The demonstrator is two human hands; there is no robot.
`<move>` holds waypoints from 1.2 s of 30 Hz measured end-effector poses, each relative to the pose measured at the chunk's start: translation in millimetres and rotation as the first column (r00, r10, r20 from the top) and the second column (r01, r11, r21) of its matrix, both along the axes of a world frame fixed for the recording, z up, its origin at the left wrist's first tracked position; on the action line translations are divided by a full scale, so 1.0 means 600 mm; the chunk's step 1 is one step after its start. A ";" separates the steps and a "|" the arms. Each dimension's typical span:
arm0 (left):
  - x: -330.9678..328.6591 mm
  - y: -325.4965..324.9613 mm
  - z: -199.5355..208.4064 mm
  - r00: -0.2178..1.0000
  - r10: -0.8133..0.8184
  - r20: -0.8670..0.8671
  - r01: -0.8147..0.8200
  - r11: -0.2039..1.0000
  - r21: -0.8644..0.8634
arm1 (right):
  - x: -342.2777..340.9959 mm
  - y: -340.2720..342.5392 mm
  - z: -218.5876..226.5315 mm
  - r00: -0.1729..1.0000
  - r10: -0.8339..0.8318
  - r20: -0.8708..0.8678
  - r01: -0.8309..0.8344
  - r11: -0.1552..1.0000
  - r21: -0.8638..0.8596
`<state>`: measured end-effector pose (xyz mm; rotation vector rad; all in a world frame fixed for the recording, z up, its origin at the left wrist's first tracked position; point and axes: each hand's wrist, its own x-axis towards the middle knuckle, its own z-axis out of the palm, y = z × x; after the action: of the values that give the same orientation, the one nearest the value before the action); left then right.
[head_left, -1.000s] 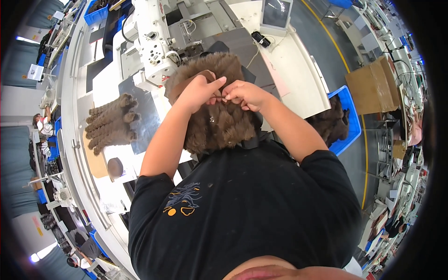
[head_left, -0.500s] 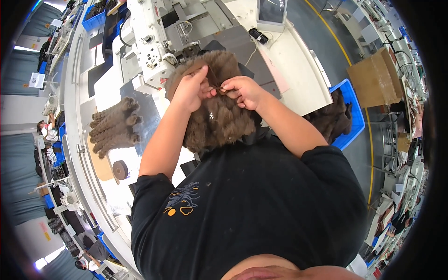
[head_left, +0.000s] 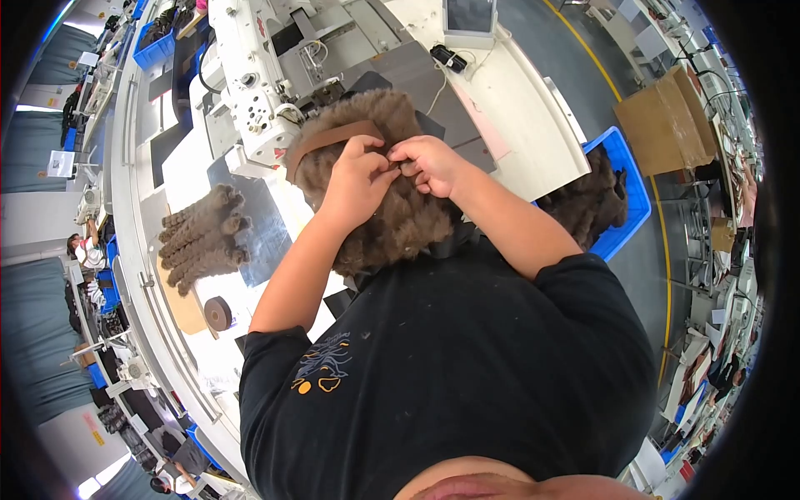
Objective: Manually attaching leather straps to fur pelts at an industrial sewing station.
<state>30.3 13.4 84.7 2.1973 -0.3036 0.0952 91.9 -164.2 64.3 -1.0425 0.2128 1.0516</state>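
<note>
A brown fur piece point(head_left: 404, 221) lies in front of me at the sewing machine, its near edge close to my black shirt. Along its far left part curves a flat brown strip point(head_left: 333, 142). My left hand point(head_left: 357, 185) is over the fur with thumb and fingers pinched together at the strip's end. Close against it, my right hand point(head_left: 432, 169) pinches at the same spot with curled fingers. The fingers partly cover what they grip; the strip appears to run into them.
The white sewing machine point(head_left: 250, 92) stands just beyond the fur. To the left lie more brown fur pieces point(head_left: 204, 237) and a dark roll of tape point(head_left: 217, 313). At right is a blue bin point(head_left: 640, 200) of dark fur, with a cardboard box point(head_left: 662, 125) beyond it.
My left hand has turned and its fingers have come down beside the right hand's, uncovering more of the brown strip. The right hand has barely moved. The view has shifted slightly.
</note>
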 end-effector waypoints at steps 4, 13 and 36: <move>0.000 0.018 0.005 0.985 -0.137 0.103 0.141 0.989 -0.040 | 0.014 -0.004 -0.006 0.980 0.094 0.177 -0.078 0.992 -0.095; -0.012 0.067 0.017 0.950 -0.284 -0.128 0.257 0.947 -0.192 | 0.042 -0.037 -0.029 0.862 0.228 0.453 -0.133 0.964 -0.232; -0.035 0.090 0.038 0.902 -0.173 -0.395 0.104 0.976 -0.190 | 0.074 -0.073 -0.072 0.634 0.331 0.699 -0.150 0.939 -0.308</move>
<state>9.0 67.4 107.3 1.9646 -0.2050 -0.4054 136.2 -208.0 20.9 -1.6685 -0.5178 0.7572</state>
